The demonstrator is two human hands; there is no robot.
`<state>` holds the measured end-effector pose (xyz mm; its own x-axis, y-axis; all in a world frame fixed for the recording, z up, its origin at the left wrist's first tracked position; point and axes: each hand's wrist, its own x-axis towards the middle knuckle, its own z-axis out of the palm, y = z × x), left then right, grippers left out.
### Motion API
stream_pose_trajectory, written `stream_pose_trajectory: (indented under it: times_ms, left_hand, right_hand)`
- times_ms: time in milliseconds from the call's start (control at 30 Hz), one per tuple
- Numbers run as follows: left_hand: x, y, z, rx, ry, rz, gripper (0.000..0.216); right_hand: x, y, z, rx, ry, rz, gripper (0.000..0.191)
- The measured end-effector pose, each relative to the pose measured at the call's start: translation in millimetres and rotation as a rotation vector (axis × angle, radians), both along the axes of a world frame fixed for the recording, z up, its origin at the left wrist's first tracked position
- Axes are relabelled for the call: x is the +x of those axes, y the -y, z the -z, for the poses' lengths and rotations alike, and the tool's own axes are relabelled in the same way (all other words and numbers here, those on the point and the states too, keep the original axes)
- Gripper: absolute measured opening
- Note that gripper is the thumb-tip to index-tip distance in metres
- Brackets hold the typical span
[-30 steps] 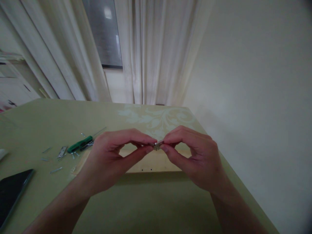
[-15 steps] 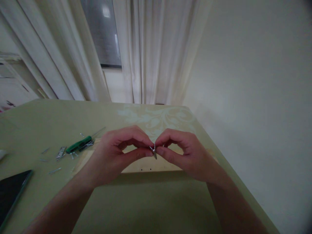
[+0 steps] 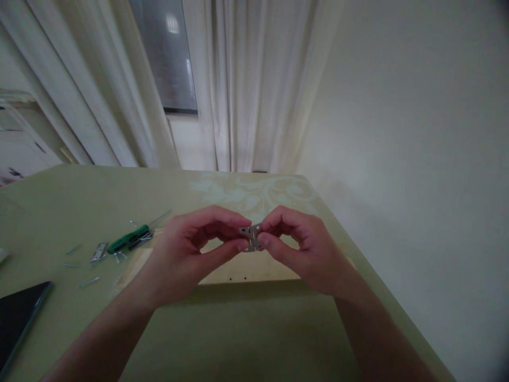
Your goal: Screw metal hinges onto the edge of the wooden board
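Note:
A small metal hinge (image 3: 252,239) is spread between my two hands, its leaves and screw holes facing me. My left hand (image 3: 199,241) pinches one leaf between thumb and fingers. The other leaf is pinched by my right hand (image 3: 300,244). Below the hinge lies a pale wooden board (image 3: 246,268) with two small dark holes near its front edge. My hands and forearms hide parts of the board's left and right ends.
To the left lies a green-handled screwdriver (image 3: 128,239), with several screws around it. Another hinge (image 3: 98,252) rests beside its handle. A dark tablet-like device (image 3: 22,318) lies at the lower left of the green table (image 3: 238,334). A wall (image 3: 417,185) borders the right side.
The hinge, folded and nearly edge-on before, is now opened out with its leaves facing me. Both hands keep their pinch in nearly the same place.

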<state>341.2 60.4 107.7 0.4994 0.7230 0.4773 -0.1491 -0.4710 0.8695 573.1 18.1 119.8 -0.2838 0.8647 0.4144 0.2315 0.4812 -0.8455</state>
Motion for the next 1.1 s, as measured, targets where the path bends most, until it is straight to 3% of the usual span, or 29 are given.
stream_pose_trajectory:
  times_ms: [333,567,800,933,1100]
  left_hand:
    - [-1.6,4.4,-0.2,0.05,-0.017,-0.031,0.019]
    - [1.5,7.2,0.3,0.103,-0.052,-0.073,0.017]
    - [1.6,8.8,1.1,0.325,-0.077,-0.16,0.025]
    - [-1.2,7.5,-1.3,0.325,-0.054,-0.101,0.03]
    - [-3.1,4.6,-5.3,0.362,-0.085,-0.048,0.03]
  right_hand:
    - [-2.2,2.2,-1.4,-0.005,-0.056,-0.028,0.004]
    - [-5.2,4.2,0.2,0.13,0.017,0.066,0.013]
    - [-6.1,2.5,1.2,0.304,0.09,0.077,0.015]
    - [-6.4,2.5,2.9,0.445,0.115,0.072,0.02]
    - [-4.3,-1.3,4.5,0.453,0.074,0.037,0.01]
